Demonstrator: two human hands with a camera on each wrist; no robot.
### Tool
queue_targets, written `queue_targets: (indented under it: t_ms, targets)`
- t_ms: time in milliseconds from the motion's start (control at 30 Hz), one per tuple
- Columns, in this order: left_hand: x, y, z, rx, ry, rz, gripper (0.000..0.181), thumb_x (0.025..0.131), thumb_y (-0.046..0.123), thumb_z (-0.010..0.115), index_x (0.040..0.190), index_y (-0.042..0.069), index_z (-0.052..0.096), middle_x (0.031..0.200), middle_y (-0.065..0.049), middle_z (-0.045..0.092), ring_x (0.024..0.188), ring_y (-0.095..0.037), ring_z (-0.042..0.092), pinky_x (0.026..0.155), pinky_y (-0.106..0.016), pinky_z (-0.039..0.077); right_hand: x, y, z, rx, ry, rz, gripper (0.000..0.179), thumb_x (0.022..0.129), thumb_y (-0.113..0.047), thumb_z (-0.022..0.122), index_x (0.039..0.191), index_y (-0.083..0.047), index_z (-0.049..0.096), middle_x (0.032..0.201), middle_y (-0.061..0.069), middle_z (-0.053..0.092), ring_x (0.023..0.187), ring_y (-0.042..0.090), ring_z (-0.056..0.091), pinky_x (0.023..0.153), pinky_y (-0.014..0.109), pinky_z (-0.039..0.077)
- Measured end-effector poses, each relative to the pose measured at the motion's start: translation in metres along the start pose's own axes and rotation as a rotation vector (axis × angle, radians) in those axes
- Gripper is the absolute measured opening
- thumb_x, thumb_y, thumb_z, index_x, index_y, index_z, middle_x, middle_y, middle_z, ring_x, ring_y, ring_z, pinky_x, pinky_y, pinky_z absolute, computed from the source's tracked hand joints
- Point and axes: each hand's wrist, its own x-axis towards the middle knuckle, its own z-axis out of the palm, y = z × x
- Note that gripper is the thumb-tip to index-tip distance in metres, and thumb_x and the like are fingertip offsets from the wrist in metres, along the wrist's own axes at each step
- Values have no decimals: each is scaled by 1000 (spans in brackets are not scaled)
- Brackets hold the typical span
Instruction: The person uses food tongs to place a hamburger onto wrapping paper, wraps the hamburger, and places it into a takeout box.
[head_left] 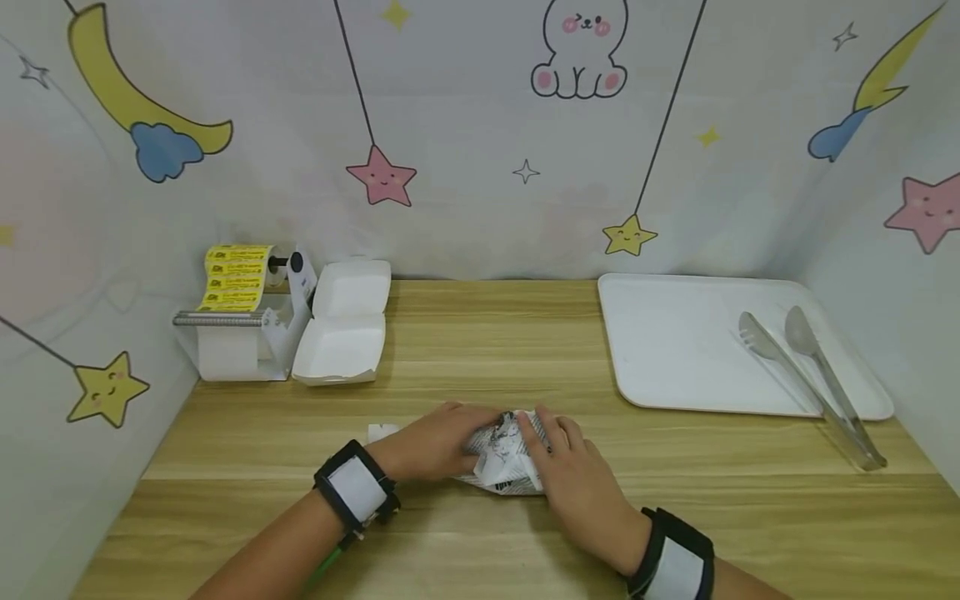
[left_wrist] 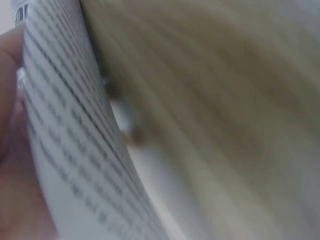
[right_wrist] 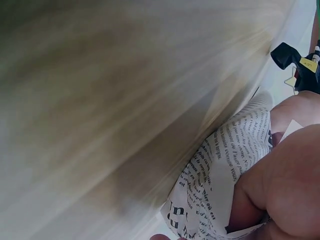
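A crumpled bundle of newsprint-patterned wrapping paper [head_left: 506, 460] lies on the table in front of me, its contents hidden. My left hand [head_left: 438, 437] grips its left end, with the thumb in front and fingers behind. On the right side, my right hand [head_left: 577, 479] holds the folded paper, fingers over the top. Through the right wrist view, the printed paper [right_wrist: 220, 165] bulges beside my thumb and fingers. A printed sheet [left_wrist: 85, 125] stands curved beside the hand in the left wrist view. One pale paper end [head_left: 381, 431] sticks out behind my left wrist.
A label dispenser with a roll of yellow labels [head_left: 236, 279] stands at the back left, next to an open white takeaway box [head_left: 341, 346]. At right, metal tongs [head_left: 813, 375] lie across a white tray [head_left: 675, 350], their joined end past its front edge.
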Motion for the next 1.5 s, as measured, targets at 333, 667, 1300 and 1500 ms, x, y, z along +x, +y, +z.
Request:
queue_targets:
  t_ms: [333, 667, 1300, 1500]
  targets:
    - [-9, 5, -11, -337, -14, -66, 79, 102, 28, 68, 168, 12, 27, 165, -10, 44, 152, -24, 44, 124, -50, 36, 0, 0, -3, -46, -31, -10, 75, 89, 3, 76, 157, 2, 43, 154, 30, 46, 131, 45, 52, 87, 50, 59]
    - [-4, 2, -1, -131, 2, 23, 73, 99, 30, 75, 160, 7, 42, 160, -9, 52, 147, -25, 50, 122, -46, 40, -1, 0, -1, -35, -37, -15, 75, 88, 4, 76, 156, 3, 43, 153, 30, 45, 131, 45, 51, 90, 50, 58]
    - [-6, 1, 2, -20, 2, 36, 66, 100, 21, 75, 157, 4, 47, 154, -13, 58, 141, -28, 57, 117, -48, 45, 4, 60, -27, 902, -349, 36, 66, 115, -32, 44, 169, -7, 16, 176, 20, 14, 161, 44, 12, 125, 68, 14]
    - [-7, -1, 3, -50, 0, 50, 62, 100, 15, 74, 155, 3, 49, 152, -13, 59, 140, -28, 57, 117, -46, 45, 4, 64, -20, 763, -306, -33, 79, 106, -41, 61, 167, -5, 26, 172, 21, 27, 158, 44, 26, 122, 67, 24]
